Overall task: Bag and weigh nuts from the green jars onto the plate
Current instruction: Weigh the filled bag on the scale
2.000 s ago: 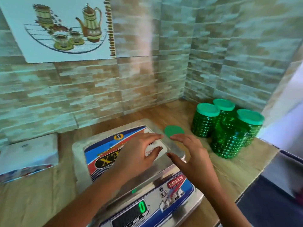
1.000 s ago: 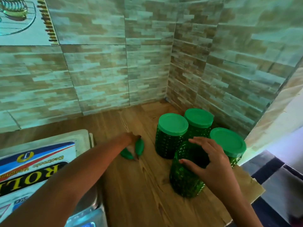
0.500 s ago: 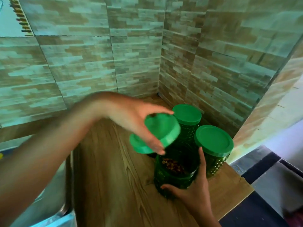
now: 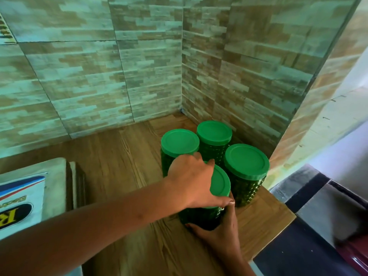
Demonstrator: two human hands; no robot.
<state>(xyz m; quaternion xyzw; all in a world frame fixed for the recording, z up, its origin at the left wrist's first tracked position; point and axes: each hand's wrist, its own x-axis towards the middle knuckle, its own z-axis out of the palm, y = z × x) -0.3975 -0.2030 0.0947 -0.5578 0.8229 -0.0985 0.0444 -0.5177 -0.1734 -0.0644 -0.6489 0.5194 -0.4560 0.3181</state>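
Note:
Several green studded jars with green lids stand in the corner of the wooden counter (image 4: 123, 156). The nearest jar (image 4: 201, 218) now carries its green lid (image 4: 220, 182). My left hand (image 4: 191, 182) lies over that lid, fingers curled round its rim. My right hand (image 4: 221, 230) wraps the jar's lower side from the front right. Three more lidded jars stand behind: one at the left (image 4: 180, 144), one at the back (image 4: 214, 132), one at the right (image 4: 246, 162). The nuts inside are hidden.
The weighing scale (image 4: 29, 196) with its blue and white label lies at the left edge. Tiled walls (image 4: 99, 76) close in the corner behind the jars. The counter's edge drops off at the right, beside a dark floor (image 4: 298, 255).
Two seconds ago both hands were at the scale. My left hand picked the loose green lid off the counter, carried it over the open jar, and now holds it down on the jar's mouth.

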